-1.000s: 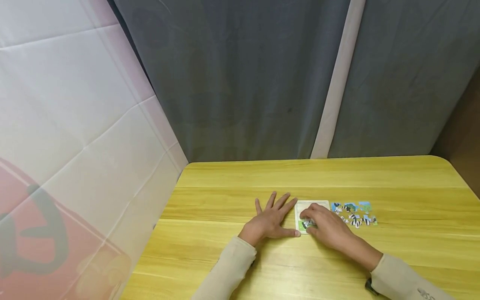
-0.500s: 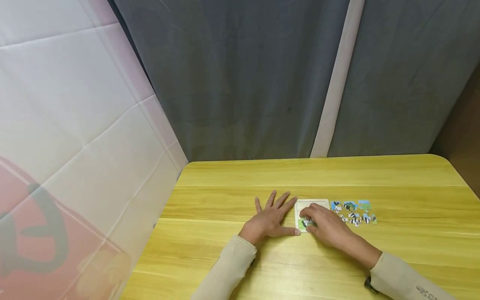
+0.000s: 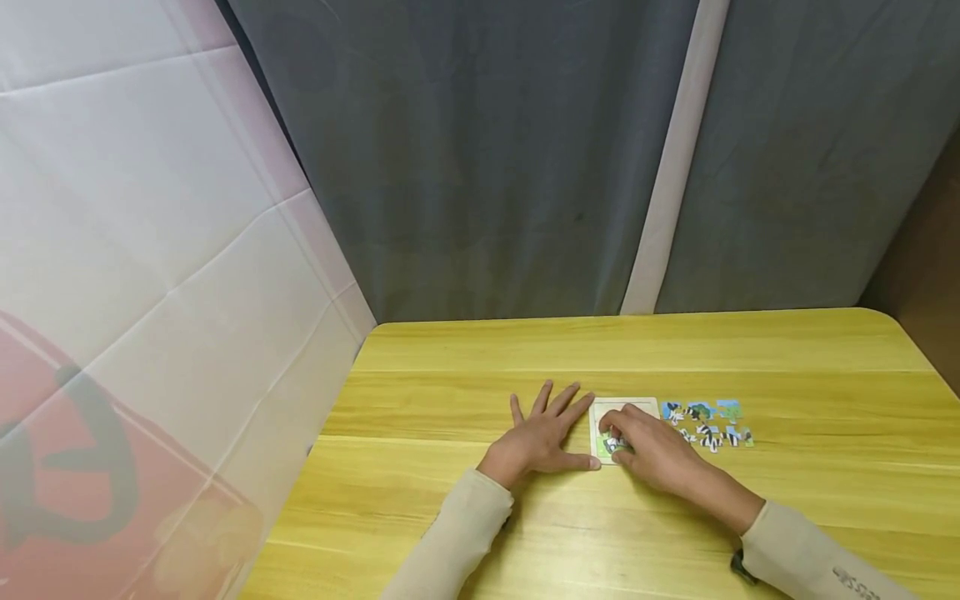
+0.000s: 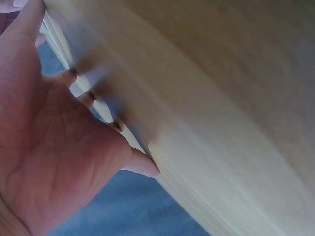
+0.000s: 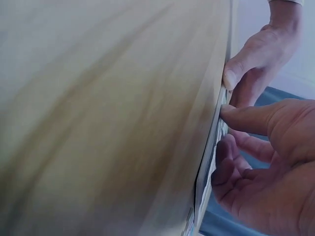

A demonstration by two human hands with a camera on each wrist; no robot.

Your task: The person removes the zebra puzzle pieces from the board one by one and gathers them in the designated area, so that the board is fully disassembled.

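A shallow, pale square puzzle tray [image 3: 626, 402] lies on the table, with green and zebra-patterned puzzle pieces in its lower left part. My left hand [image 3: 536, 443] rests flat with fingers spread; its thumb and index fingertip touch the tray's left edge. Over the tray, my right hand [image 3: 656, 448] has its fingers bent and its thumb apart from them, pinching a zebra-patterned puzzle piece [image 3: 615, 443] at the tray's floor. The right wrist view shows the thumb [image 5: 241, 117] and curled fingers low at the tray, and the palm hides much of its right side.
Several loose puzzle pieces [image 3: 705, 412] with sky, tree and zebra parts lie right of the tray. The yellow wooden table [image 3: 465, 354] ends at a grey curtain [image 3: 480, 167]. A white printed cloth [image 3: 165, 208] hangs at the left.
The right fingers shift very slightly around the puzzle piece in the tray. The left hand stays in place at the tray's edge.
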